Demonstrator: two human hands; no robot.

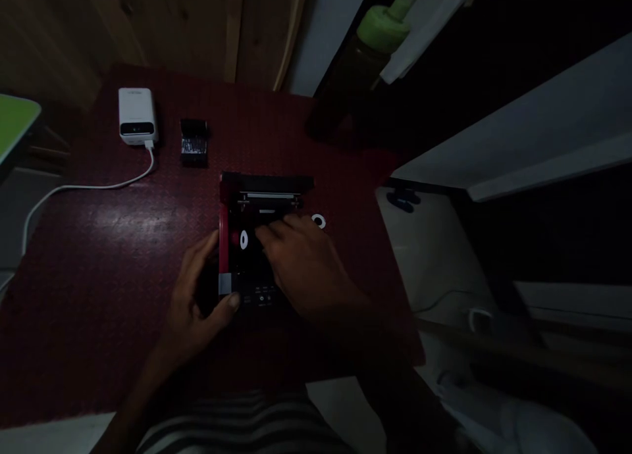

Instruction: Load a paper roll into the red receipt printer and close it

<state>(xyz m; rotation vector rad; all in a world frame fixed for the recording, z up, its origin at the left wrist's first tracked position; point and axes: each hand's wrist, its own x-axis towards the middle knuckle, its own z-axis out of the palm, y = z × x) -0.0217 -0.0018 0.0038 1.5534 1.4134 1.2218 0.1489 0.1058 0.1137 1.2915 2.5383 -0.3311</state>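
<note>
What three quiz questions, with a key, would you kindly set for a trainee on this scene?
1. Which hand lies across the top of the black device?
2. True or false: the white cable is plugged into the power bank on the red mat.
3. Besides the white ring on the device, where does a second white ring lie?

Key: 1. the right hand; 2. true; 3. on the red mat, to the right of the device.
</note>
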